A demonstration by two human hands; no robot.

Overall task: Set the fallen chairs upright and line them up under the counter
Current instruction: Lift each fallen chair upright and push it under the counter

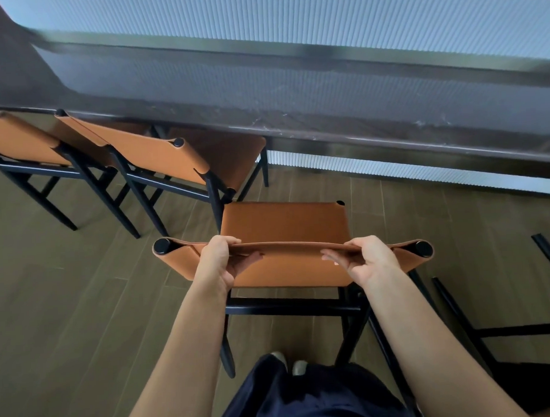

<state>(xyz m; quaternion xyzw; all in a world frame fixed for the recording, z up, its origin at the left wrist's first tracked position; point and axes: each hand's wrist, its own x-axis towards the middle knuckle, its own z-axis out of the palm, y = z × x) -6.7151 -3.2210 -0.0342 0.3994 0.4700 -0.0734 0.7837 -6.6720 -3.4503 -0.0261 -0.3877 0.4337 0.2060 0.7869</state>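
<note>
Ahead of the body, gripped the top edge of a tan backrest (288, 271) with both hands. Curled the left hand (221, 261) over that edge near its left end, thumb on the near face; curled the right hand (367, 261) likewise near the right end. Held this chair (283, 220) upright, seat just beyond the hands, short of the dark counter (357, 112) farther ahead. Beyond and left of the left hand, showed a second chair (159, 157) and a third chair (18, 139), seats under the counter edge. Right of the right hand, showed black legs of a fallen chair (458, 315) on the floor (67, 278). Could, if pushed in crooked, knock the seat corner against the second chair's rear leg, or snag the fallen legs. Carried no readable brand, label or writing.
</note>
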